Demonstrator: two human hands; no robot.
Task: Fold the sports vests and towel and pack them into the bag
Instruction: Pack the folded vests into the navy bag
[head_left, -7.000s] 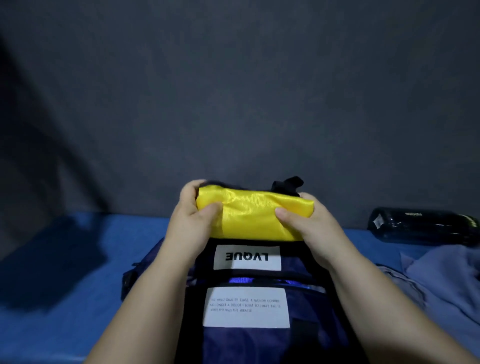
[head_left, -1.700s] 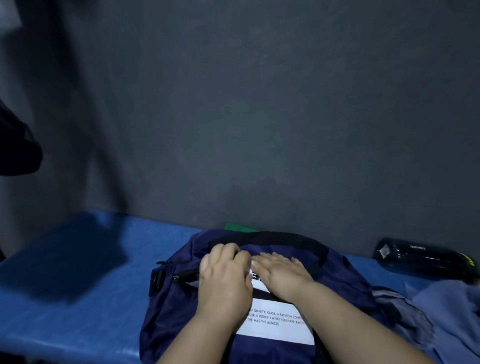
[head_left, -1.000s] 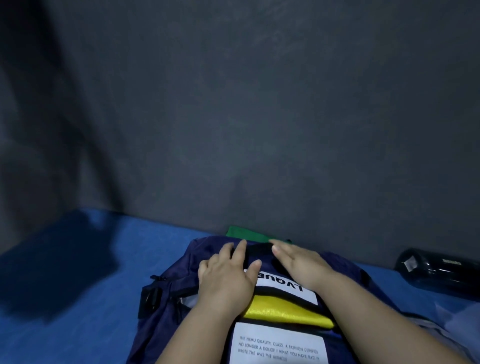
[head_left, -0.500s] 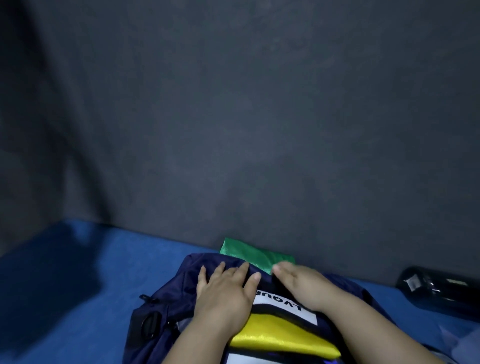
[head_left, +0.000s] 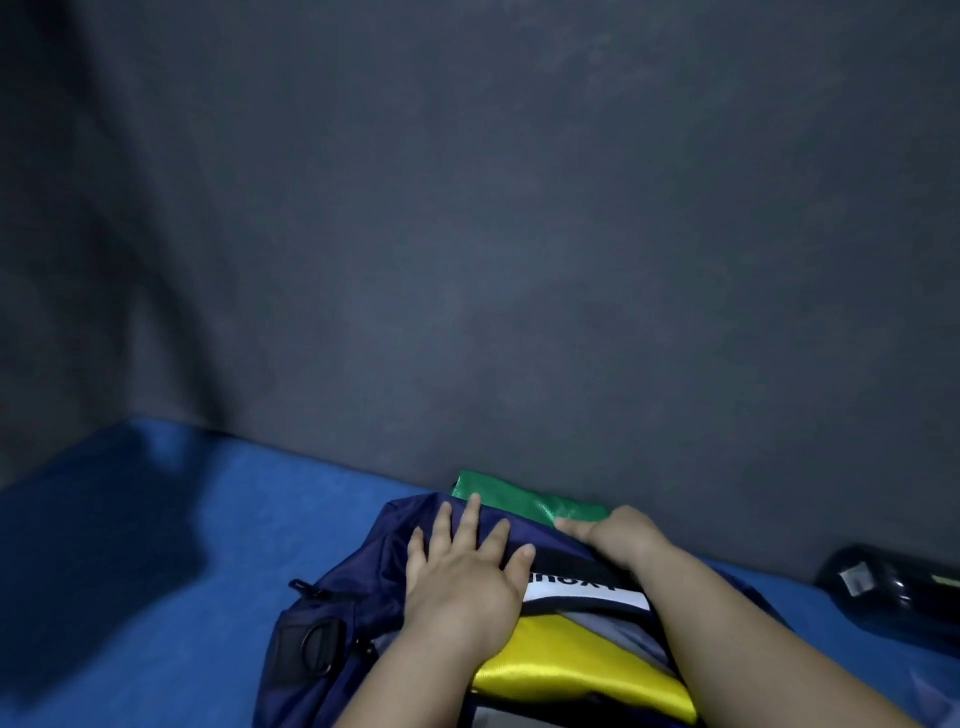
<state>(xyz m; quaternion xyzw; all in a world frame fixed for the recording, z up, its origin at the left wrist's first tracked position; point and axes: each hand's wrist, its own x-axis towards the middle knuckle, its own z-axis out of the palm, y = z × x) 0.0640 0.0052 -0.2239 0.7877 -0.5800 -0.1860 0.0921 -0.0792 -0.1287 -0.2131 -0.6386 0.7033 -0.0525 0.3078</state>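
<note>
A navy bag lies on the blue surface, its opening toward me. A folded yellow vest sits in the opening, partly covered by the flap with a white label. A folded green vest lies behind the bag against the wall. My left hand lies flat on the bag's top, fingers spread. My right hand reaches over the bag and its fingers touch the green vest's near edge; whether they curl around it is hidden.
A dark water bottle lies on its side at the right by the wall. A grey wall stands close behind the bag. Blue surface stretches to the left.
Both hands slid forward over the bag top toward the wall. My right hand reached the green vest, and more of the green vest and yellow vest shows now.
</note>
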